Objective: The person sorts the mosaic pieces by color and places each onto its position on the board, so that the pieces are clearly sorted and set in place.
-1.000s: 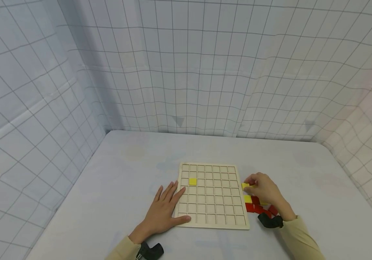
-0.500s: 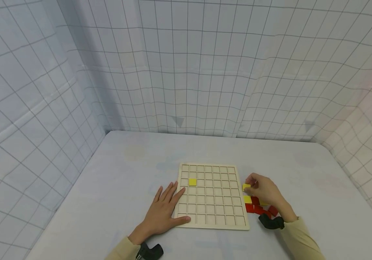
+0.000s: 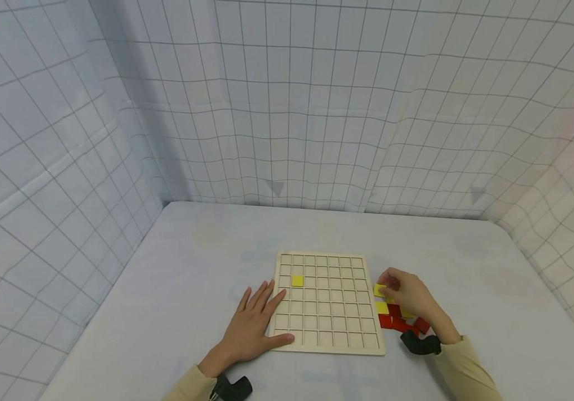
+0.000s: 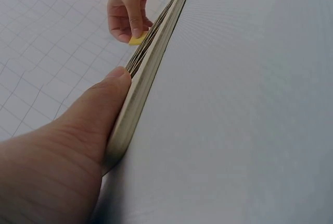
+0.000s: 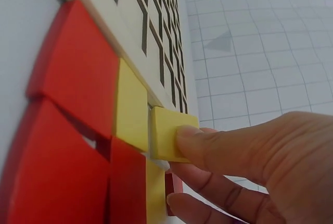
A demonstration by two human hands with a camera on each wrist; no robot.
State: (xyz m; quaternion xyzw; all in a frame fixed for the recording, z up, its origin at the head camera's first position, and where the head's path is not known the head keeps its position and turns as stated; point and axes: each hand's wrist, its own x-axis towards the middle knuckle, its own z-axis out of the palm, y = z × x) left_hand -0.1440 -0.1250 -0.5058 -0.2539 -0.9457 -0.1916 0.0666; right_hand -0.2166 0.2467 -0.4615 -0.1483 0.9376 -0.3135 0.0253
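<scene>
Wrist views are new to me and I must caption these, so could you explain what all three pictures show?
There is no machine here: a person works with two bare hands. One picture comes from a camera worn on the head, looking forward and down; the others come from a camera on each wrist. On the table lies a board of square cells, one filled with a yellow tile. Loose red tiles and yellow tiles lie by its right edge. The left hand rests at its left side, touching it. The right hand pinches another yellow tile.
</scene>
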